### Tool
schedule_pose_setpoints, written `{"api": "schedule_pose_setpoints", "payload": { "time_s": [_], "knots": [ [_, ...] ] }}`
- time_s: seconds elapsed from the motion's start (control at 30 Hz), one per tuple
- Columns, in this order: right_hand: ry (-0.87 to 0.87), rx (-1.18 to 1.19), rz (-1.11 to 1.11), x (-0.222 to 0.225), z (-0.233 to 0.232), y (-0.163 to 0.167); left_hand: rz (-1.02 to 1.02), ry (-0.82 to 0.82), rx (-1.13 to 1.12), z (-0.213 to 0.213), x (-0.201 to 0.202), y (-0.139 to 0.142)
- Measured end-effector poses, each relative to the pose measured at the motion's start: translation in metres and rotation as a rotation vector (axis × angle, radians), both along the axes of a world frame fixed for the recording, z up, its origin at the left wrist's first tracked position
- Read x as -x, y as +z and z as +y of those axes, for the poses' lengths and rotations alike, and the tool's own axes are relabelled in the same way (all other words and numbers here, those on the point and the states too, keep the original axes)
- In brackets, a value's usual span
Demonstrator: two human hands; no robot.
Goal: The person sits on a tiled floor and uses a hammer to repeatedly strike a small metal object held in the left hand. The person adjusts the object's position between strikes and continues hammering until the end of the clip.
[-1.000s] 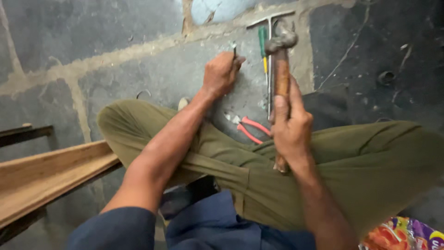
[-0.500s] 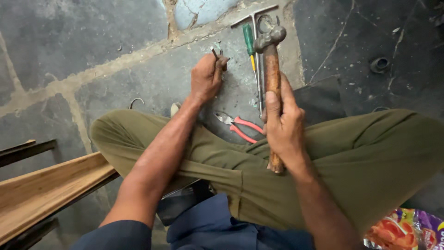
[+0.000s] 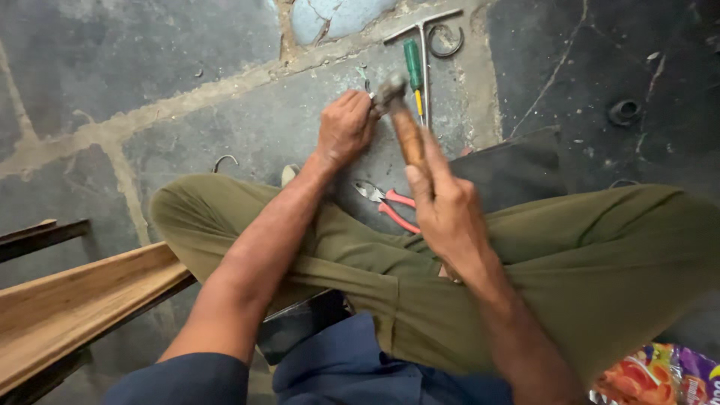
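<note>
Lying at far left, a wooden plank w/ nothing on it. Left hand pinches a small nail upright on the stone floor, steadying it; right hand grips hammer, head just beside nail. Red pliers betw. the arms, green screwdriver beyond.

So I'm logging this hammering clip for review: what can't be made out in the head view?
- What the left hand pinches: too small and covered by its fingers.
- Hammer head: motion-blurred, so contact cannot be told.
- Hammer handle end: hidden inside the right hand.
- Pliers: handles partly behind the right hand.
- Colourful wrapper: cut off by the bottom edge.
</note>
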State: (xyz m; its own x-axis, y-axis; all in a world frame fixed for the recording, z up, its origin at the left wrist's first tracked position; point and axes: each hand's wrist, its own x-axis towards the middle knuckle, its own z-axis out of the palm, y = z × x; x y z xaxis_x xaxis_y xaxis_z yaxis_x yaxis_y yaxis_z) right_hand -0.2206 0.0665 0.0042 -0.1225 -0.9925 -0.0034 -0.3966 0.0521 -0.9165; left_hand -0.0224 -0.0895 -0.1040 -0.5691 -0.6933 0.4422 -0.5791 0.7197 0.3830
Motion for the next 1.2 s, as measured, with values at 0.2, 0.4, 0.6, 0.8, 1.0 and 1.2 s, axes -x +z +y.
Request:
{"api": "schedule_pose_setpoints", "payload": {
  "time_s": [0.2, 0.4, 0.6, 0.8, 1.0, 1.2],
  "knots": [
    [0.044, 0.066, 0.106, -0.004, -0.004, 0.023, 0.027, 0.006, 0.057, -0.007, 0.002, -0.008],
    [0.094, 0.080, 0.050, -0.007, 0.016, 0.060, 0.203, -0.021, -0.135, -0.003, -0.002, -0.005],
    [0.126, -0.143, -0.898, -0.007, 0.008, 0.039, 0.146, -0.004, 0.026, -0.008, 0.001, -0.009],
    [-0.131, -0.124, -0.870, 0.023, -0.007, 0.003, 0.193, 0.119, -0.136, -0.005, 0.004, -0.017],
    [-0.160, -0.101, -0.990, 0.031, -0.010, -0.004, 0.162, 0.106, -0.146, -0.002, 0.006, -0.003],
    [-0.064, 0.092, -0.144, 0.010, 0.005, -0.007, 0.065, 0.062, -0.035, 0.002, 0.007, 0.006]
  ]
}}
